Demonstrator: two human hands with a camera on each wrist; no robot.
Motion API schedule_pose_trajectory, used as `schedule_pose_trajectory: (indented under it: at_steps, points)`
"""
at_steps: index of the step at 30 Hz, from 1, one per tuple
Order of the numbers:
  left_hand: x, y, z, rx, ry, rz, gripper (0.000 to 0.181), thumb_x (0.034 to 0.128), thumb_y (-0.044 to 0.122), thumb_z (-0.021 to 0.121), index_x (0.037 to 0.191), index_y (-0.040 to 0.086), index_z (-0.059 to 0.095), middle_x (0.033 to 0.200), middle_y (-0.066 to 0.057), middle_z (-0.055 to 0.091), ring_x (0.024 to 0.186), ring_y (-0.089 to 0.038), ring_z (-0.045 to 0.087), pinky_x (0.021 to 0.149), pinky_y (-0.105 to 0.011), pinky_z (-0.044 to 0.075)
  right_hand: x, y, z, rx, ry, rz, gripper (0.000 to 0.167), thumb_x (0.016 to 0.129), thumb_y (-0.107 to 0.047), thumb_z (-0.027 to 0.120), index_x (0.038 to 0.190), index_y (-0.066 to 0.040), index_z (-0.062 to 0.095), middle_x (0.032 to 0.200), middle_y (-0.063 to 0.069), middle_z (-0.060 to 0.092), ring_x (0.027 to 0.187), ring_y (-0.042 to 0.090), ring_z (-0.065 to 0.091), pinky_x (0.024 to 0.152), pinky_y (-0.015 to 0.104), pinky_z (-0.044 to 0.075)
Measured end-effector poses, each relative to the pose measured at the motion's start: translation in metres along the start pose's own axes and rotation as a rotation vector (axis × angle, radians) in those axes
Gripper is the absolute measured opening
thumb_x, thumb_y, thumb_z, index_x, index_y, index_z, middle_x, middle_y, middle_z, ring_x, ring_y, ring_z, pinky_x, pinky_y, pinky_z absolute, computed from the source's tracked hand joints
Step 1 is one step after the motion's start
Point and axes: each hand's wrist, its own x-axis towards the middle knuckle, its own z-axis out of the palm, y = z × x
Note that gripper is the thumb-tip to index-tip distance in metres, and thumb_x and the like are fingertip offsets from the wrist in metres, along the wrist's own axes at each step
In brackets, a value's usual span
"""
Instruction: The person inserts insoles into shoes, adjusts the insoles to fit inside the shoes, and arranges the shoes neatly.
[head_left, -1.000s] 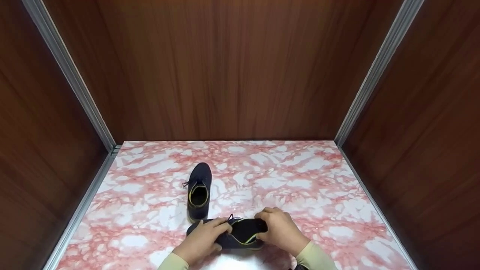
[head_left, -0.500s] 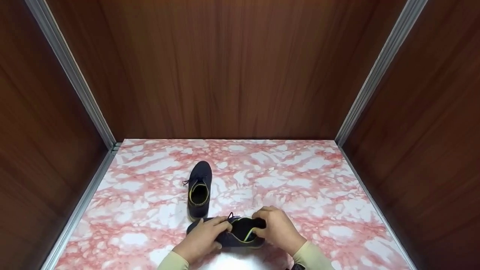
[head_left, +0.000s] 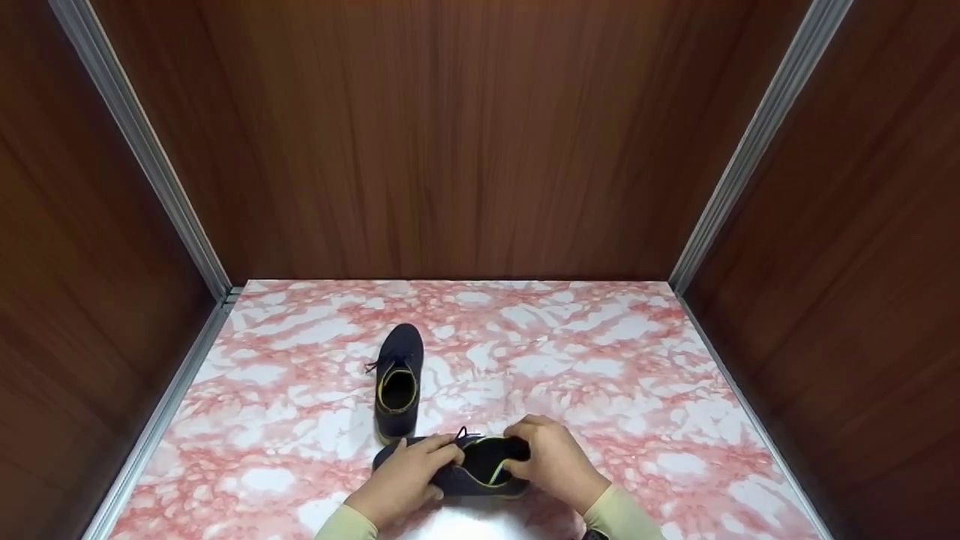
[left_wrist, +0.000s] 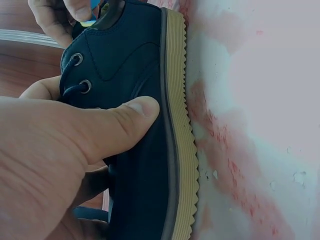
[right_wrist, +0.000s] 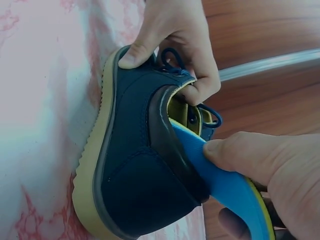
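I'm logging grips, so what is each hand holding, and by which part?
The left hand grips the dark shoe around its front half. The right hand pinches a blue insole by the part sticking out of the shoe.

A person's two hands side by side, apart, each gripping.
The left hand point(head_left: 409, 480) comes in from the lower left, back upward, its thumb point(left_wrist: 120, 120) stretched out and pressing, fingers bent on the opposite side. The right hand point(head_left: 556, 459) reaches in from the lower right, fingers bent, its thumb point(right_wrist: 240, 152) opposed in a pinch. Both forearms, in pale sleeves point(head_left: 621, 516), slant inward.
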Motion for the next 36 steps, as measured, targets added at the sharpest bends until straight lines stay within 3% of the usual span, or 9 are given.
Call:
schedule_pose_trajectory:
  at_steps: [8,12,25,36]
  points:
    - [-0.002,0.001,0.000,-0.012,0.007,-0.001,0.054,0.0829,0.014,0.091,0.128,0.030,0.066,0.156,-0.008,0.063,0.145,-0.032,0.064,0.105,-0.088,0.045,-0.007,0.005,-0.004,-0.019,-0.109,0.056,0.068,0.069,-0.030,0.102,0.128,-0.009,0.077,0.112,-0.002,0.075,0.102,0.020,0.071,0.088,0.042,0.063]
    - [-0.003,0.001,0.001,-0.022,0.006,-0.002,0.054,0.0834,0.014,0.091,0.128,0.030,0.066,0.156,-0.008,0.063,0.145,-0.033,0.064,0.105,-0.088,0.044,-0.009,0.006,-0.008,-0.046,-0.133,0.054,0.074,0.067,-0.031,0.103,0.132,-0.007,0.075,0.116,-0.001,0.075,0.104,0.023,0.071,0.090,0.046,0.063]
    - [-0.002,0.004,-0.002,-0.027,-0.015,-0.014,0.052,0.0835,0.013,0.091,0.127,0.029,0.067,0.157,-0.006,0.062,0.146,-0.033,0.063,0.108,-0.088,0.043,-0.006,0.002,-0.011,-0.052,-0.017,-0.056,0.041,0.075,-0.025,0.098,0.110,-0.012,0.081,0.103,-0.004,0.078,0.094,0.016,0.072,0.086,0.036,0.062]
    - [0.000,0.001,-0.001,-0.041,-0.029,-0.014,0.053,0.0863,0.014,0.090,0.130,0.030,0.066,0.155,-0.005,0.063,0.145,-0.032,0.063,0.107,-0.088,0.044,-0.004,0.000,-0.002,0.002,0.027,-0.044,0.029,0.080,-0.021,0.095,0.104,-0.011,0.082,0.100,-0.002,0.079,0.094,0.015,0.071,0.087,0.034,0.063]
